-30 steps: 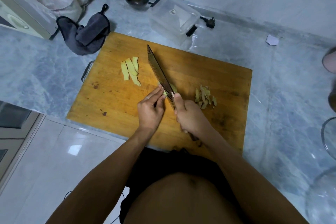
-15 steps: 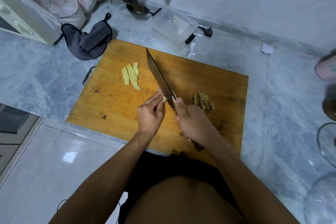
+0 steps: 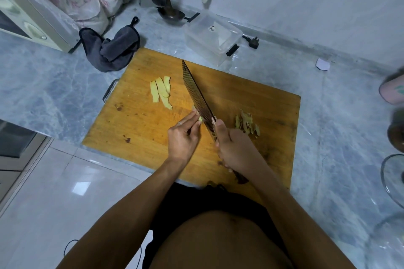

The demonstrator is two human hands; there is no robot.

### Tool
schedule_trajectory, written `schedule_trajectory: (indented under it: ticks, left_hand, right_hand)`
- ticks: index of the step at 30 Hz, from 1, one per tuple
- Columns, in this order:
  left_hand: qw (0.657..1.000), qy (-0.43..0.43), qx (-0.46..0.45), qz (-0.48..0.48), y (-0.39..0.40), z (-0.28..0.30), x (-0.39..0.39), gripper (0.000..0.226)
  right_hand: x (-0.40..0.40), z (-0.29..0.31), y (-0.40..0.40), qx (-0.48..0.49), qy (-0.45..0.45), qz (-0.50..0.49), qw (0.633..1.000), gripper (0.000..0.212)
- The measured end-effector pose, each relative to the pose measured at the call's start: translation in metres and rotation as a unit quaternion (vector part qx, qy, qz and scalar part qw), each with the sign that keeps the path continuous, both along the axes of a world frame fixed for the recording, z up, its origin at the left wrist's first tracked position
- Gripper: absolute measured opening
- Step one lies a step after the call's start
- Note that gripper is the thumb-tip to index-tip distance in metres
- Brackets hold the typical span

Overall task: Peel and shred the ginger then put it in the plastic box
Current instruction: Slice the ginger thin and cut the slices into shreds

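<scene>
Nearest on the wooden cutting board [image 3: 135, 137], right hand [image 3: 235, 150] wrapped round knife [image 3: 197, 99], left hand [image 3: 182, 138] fingers [image 3: 193, 118] pinching ginger piece [image 3: 200, 118] against blade, peel scraps [image 3: 247, 124] at three o'clock, ginger slices [image 3: 161, 91] at eleven, plastic box [image 3: 213, 37] at twelve on the surface [image 3: 43, 85].

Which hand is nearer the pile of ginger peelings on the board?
Right. The right hand, gripping the knife, sits just beside the ginger peelings. The left hand is beyond the blade, pinching a ginger piece.

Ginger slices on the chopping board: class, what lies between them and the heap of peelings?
In the head view, the knife blade lies between the ginger slices and the peelings, beside bare board.
</scene>
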State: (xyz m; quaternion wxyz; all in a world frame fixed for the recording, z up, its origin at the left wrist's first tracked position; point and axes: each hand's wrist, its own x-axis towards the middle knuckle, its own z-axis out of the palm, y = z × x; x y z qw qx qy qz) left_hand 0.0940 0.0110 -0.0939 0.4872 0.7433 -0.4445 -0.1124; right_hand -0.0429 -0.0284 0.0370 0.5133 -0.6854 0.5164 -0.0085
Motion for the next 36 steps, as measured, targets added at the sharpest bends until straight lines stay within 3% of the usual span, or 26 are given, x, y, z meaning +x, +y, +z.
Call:
schedule_trajectory:
  ticks: [36]
  left_hand:
    - [1.0, -0.003, 0.005, 0.01, -0.002, 0.0, 0.001, 0.022]
  right_hand:
    - [0.01, -0.011, -0.002, 0.004, 0.017, 0.004, 1.0, 0.073]
